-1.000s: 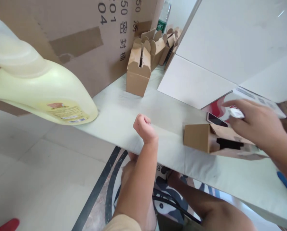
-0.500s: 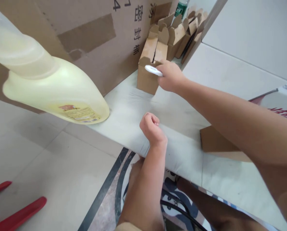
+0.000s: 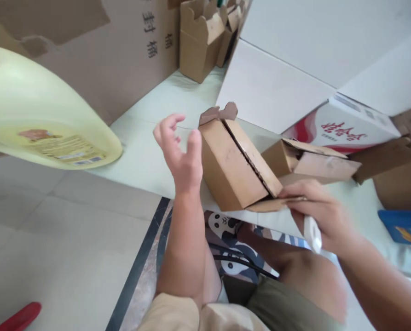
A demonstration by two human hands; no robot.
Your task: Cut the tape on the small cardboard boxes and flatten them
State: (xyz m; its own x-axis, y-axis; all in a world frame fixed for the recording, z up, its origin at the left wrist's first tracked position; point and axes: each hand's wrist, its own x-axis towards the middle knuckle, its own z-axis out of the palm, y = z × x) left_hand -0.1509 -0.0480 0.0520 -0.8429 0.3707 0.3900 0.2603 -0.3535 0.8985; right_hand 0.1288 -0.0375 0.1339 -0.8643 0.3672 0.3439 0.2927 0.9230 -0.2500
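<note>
A brown cardboard box [image 3: 236, 165] lies tilted near the front edge of the pale table [image 3: 139, 161]. My right hand [image 3: 321, 216] pinches the flap at its near right end and also holds a white handled tool [image 3: 312, 234], whose far part is hidden. Just left of the box, my left hand [image 3: 182, 154] is raised with fingers spread and curled, holding nothing.
A large yellow bottle [image 3: 53, 115] stands at the left by a big carton [image 3: 122, 59]. Small brown boxes [image 3: 198, 46] sit at the back. Another open box [image 3: 309, 161], a red-and-white carton [image 3: 343, 124] and a blue packet [image 3: 405, 227] are at the right.
My right hand has pulled the brown box from the back toward me and to the right. My left hand has opened from a closed curl and moved left and up. The view has shifted right.
</note>
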